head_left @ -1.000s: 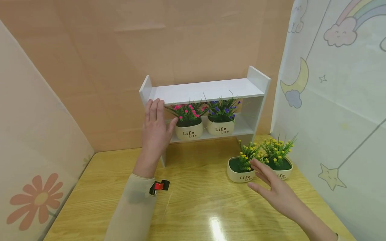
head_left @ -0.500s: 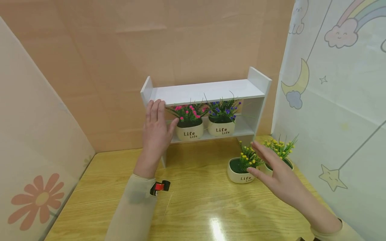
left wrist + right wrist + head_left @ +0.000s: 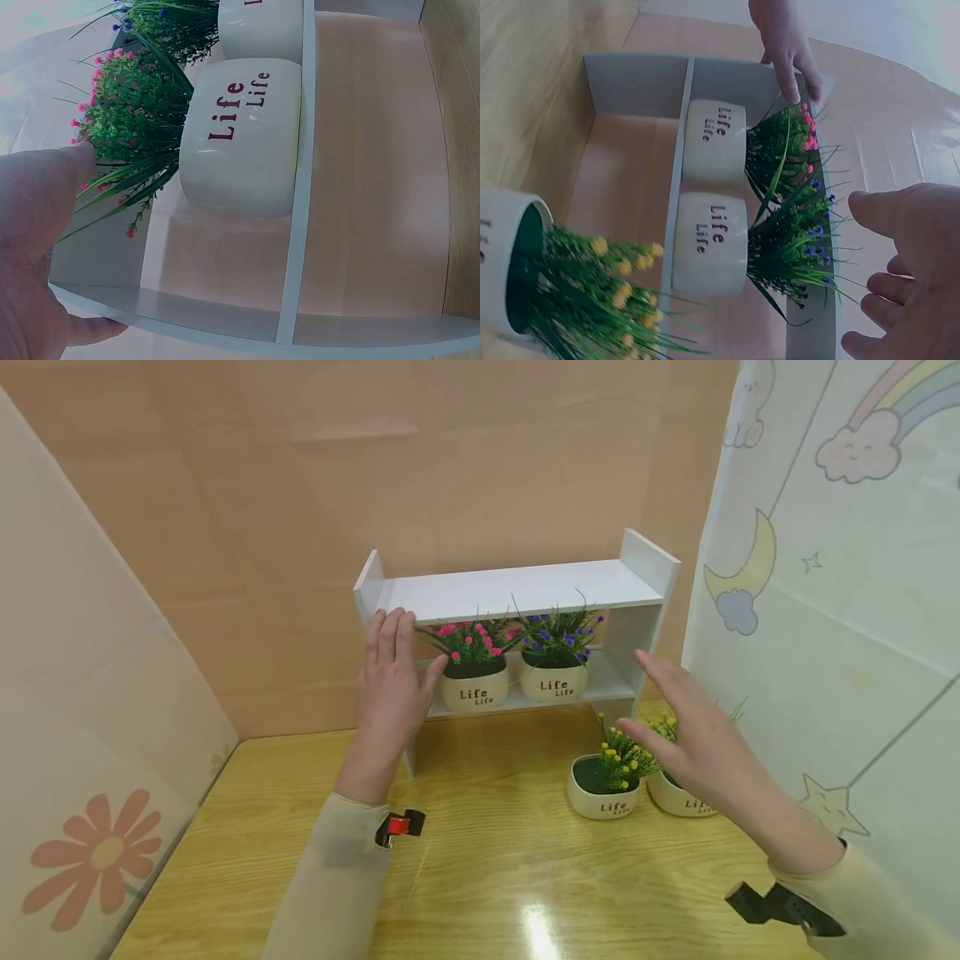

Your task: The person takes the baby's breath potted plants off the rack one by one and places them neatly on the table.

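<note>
A white two-tier shelf [image 3: 517, 591] stands against the back wall. My left hand [image 3: 392, 693] rests at its left front corner, fingers straight over the top board's edge and thumb apart. Nearest that thumb is a cream "Life" pot with pink flowers [image 3: 475, 692]. A matching pot with blue-purple flowers [image 3: 555, 683] sits beside it on the lower board. My right hand [image 3: 701, 731] hovers with nothing in it, thumb and fingers spread, partly covering the rear pot with yellow flowers [image 3: 681, 799]. Another yellow-flowered pot [image 3: 606, 800] stands left of that one.
The wooden table [image 3: 487, 852] spreads out in front of the shelf. Behind it hangs a tan backdrop [image 3: 510, 460]. A flower-printed panel [image 3: 97, 693] borders the left, and a panel with cartoon prints [image 3: 817, 610] borders the right, close to the yellow-flowered pots.
My right hand has risen from beside the yellow-flowered pots to a height near the shelf's right end. The left hand stays at the shelf corner, and the pots have not moved.
</note>
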`<action>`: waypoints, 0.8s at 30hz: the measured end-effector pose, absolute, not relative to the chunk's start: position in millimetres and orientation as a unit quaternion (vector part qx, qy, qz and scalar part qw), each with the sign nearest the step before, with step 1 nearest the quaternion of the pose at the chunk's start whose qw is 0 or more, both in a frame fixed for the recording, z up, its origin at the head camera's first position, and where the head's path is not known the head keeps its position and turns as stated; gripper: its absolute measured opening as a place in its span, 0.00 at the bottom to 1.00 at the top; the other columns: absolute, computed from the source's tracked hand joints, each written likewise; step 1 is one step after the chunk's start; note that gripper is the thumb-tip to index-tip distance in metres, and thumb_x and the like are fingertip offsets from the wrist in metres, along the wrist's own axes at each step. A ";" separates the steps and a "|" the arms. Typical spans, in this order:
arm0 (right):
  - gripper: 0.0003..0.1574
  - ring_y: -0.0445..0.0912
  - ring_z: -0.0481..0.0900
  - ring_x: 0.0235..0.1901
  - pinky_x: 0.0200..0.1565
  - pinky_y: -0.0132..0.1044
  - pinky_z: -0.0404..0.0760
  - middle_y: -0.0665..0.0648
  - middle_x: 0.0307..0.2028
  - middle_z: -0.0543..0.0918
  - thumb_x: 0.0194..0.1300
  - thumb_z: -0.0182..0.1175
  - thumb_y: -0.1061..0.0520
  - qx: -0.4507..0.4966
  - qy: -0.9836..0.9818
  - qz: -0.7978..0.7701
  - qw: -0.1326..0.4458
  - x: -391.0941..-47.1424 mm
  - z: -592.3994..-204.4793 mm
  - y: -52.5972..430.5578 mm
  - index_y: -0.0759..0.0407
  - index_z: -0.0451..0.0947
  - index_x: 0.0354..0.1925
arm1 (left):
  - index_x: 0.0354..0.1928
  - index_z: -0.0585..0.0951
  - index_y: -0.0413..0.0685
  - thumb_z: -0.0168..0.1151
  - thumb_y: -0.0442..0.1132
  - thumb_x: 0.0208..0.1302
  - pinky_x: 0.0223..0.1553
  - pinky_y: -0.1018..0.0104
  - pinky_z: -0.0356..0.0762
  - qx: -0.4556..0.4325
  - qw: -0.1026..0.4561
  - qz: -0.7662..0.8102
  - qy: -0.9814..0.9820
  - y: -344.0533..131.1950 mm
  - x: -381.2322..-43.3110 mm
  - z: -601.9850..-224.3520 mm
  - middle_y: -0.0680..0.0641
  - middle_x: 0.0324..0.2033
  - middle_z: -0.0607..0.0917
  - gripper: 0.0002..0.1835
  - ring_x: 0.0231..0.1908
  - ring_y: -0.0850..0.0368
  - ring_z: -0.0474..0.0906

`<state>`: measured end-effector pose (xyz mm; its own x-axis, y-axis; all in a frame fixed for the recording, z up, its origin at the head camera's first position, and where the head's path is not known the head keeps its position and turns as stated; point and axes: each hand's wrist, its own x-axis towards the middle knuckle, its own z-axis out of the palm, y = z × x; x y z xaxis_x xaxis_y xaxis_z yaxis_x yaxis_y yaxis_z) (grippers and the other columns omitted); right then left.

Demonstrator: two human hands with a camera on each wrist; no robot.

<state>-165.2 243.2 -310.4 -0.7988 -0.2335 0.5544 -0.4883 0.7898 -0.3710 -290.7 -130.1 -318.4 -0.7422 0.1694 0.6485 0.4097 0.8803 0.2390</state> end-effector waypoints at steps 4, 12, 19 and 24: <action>0.62 0.73 0.63 0.78 0.69 0.78 0.68 0.73 0.82 0.63 0.68 0.78 0.60 0.210 -0.909 0.220 0.284 -178.0 -301.9 246.9 0.56 0.55 0.88 | 0.85 0.55 0.42 0.61 0.55 0.85 0.75 0.38 0.69 -0.157 0.321 -0.184 -0.916 -129.7 -289.7 -317.5 0.43 0.83 0.56 0.42 0.87 0.44 0.40; 0.66 0.70 0.65 0.77 0.64 0.77 0.74 0.68 0.82 0.64 0.62 0.83 0.62 0.232 -0.899 0.171 0.331 -198.4 -288.8 249.8 0.59 0.56 0.87 | 0.85 0.55 0.41 0.62 0.54 0.84 0.74 0.36 0.70 -0.161 0.325 -0.188 -0.913 -129.8 -289.5 -318.2 0.42 0.84 0.57 0.42 0.87 0.44 0.40; 0.68 0.70 0.63 0.78 0.71 0.72 0.69 0.66 0.84 0.61 0.61 0.83 0.61 0.227 -0.906 0.146 0.325 -217.9 -271.8 250.8 0.61 0.54 0.88 | 0.84 0.56 0.40 0.63 0.53 0.84 0.75 0.35 0.69 -0.166 0.335 -0.192 -0.907 -129.8 -288.5 -318.3 0.41 0.83 0.58 0.42 0.86 0.43 0.42; 0.71 0.68 0.59 0.81 0.78 0.66 0.62 0.64 0.86 0.57 0.62 0.83 0.59 0.208 -0.923 0.137 0.293 -230.0 -263.0 253.3 0.60 0.49 0.89 | 0.84 0.56 0.41 0.63 0.54 0.84 0.73 0.33 0.70 -0.163 0.332 -0.196 -0.908 -129.1 -288.7 -319.0 0.42 0.83 0.58 0.42 0.87 0.44 0.41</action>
